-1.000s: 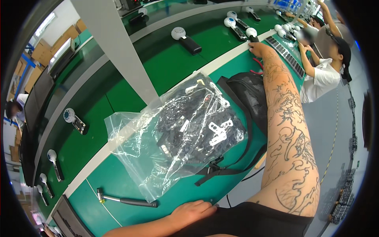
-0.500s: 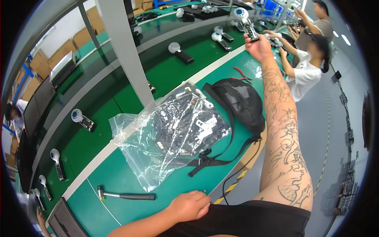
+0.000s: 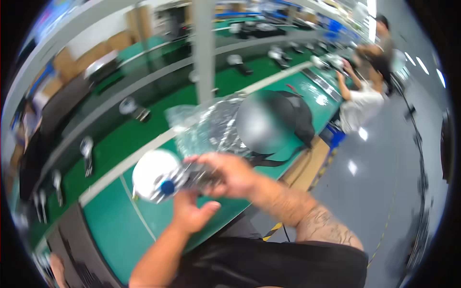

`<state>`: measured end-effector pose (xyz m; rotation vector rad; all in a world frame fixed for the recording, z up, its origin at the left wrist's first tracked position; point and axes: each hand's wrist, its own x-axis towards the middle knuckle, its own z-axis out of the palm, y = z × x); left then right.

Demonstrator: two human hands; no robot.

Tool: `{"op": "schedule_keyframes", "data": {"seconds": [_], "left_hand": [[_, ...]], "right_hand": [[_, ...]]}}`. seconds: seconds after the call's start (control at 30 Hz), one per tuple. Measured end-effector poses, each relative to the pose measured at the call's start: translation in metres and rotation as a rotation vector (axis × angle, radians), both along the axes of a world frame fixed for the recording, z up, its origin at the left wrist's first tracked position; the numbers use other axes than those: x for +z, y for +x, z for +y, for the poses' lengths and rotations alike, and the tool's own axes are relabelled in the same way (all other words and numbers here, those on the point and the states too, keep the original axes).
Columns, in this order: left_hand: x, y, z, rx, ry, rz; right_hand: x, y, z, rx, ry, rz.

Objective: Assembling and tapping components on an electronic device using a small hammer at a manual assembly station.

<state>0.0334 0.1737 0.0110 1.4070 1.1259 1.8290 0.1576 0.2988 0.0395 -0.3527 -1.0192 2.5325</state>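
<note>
Over the near edge of the green bench, my right hand (image 3: 230, 174) is closed round the handle of what looks like a handheld fan (image 3: 154, 169). Its round white head with a blue centre points left, and metallic-looking parts show along the handle, smeared by motion. Just below the handle is my left hand (image 3: 188, 213), thumb out to the side. Its fingers are blurred and partly hidden by the fan, so their grip does not show. Behind the fan lies a clear plastic bag (image 3: 206, 127) of dark parts, with a black mesh bag (image 3: 298, 113) to its right.
More fans (image 3: 86, 152) lie spaced along the green conveyor (image 3: 113, 144) beyond the bench. A grey post (image 3: 203, 57) rises at the bench's far side. A dark flat panel (image 3: 91, 245) sits at lower left. Two people work at far right, one in a white shirt (image 3: 360, 108).
My right hand has brought the fan from the far right down to in front of me. My left hand has risen from the bench edge to the fan. The view has shifted and blurred.
</note>
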Motion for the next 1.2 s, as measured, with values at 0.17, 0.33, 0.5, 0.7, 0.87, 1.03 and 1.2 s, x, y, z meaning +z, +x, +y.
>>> {"op": "schedule_keyframes", "data": {"seconds": [0.17, 0.33, 0.5, 0.7, 0.87, 1.03, 1.2], "left_hand": [[-0.005, -0.044, -0.099, 0.243, 0.117, -0.004], [0.006, -0.068, -0.253, 0.532, -0.267, 0.113], [0.04, -0.085, -0.361, 1.252, -0.664, -0.144], [0.055, -0.137, -0.419, 1.467, -1.073, 0.35], [0.036, -0.139, -0.401, 1.282, -1.404, 0.566], [0.019, -0.108, -0.372, 1.26, -1.522, 0.639], [0.01, -0.097, -0.37, 1.335, -1.509, 0.713]], "right_hand": [[0.018, -0.037, -0.107, 0.161, 0.609, -0.205], [-0.014, -0.035, -0.082, 0.104, 1.502, -0.197], [-0.03, -0.025, -0.059, 0.091, 1.552, -0.219], [-0.031, -0.029, -0.072, 0.006, 1.543, -0.194], [-0.027, -0.032, -0.082, -0.003, 1.5, -0.178], [-0.024, -0.025, -0.073, -0.015, 1.481, -0.212], [-0.028, -0.026, -0.063, -0.031, 1.498, -0.208]]}}
